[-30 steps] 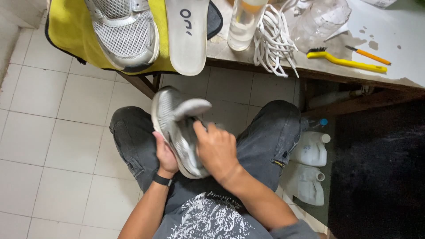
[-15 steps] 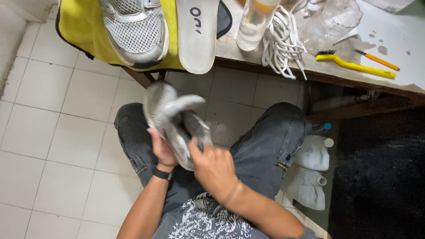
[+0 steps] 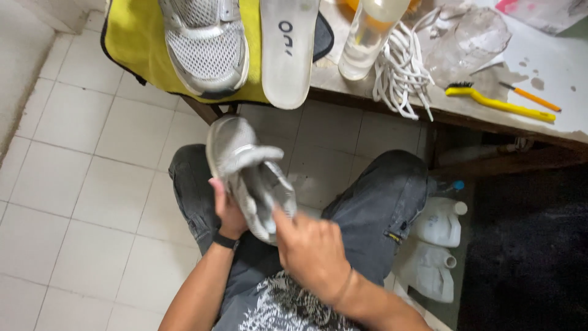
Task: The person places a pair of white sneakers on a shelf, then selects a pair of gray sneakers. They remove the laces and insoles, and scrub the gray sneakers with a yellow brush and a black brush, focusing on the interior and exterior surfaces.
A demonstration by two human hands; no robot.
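I sit with a grey and white mesh sneaker point(image 3: 236, 156) held over my lap, toe pointing away, tongue pulled up. My left hand point(image 3: 226, 211) grips its side from below; a black band is on that wrist. My right hand point(image 3: 309, 245) is at the heel end, fingers touching the shoe's opening. On the table above lie the matching sneaker point(image 3: 205, 43) on a yellow cloth point(image 3: 131, 46) and a white insole point(image 3: 288, 49) that overhangs the edge.
The table point(image 3: 490, 119) also carries a clear bottle point(image 3: 367, 40), a pile of white laces point(image 3: 401, 67), a yellow brush point(image 3: 499, 104), an orange pencil point(image 3: 530, 97) and a clear plastic container point(image 3: 468, 40). White jugs point(image 3: 435, 224) stand on the floor right of my knee, beside a dark mat point(image 3: 527, 245).
My right hand slid back from inside the shoe's opening to its heel end. The view shifted, so the shoe and table sit slightly further right.
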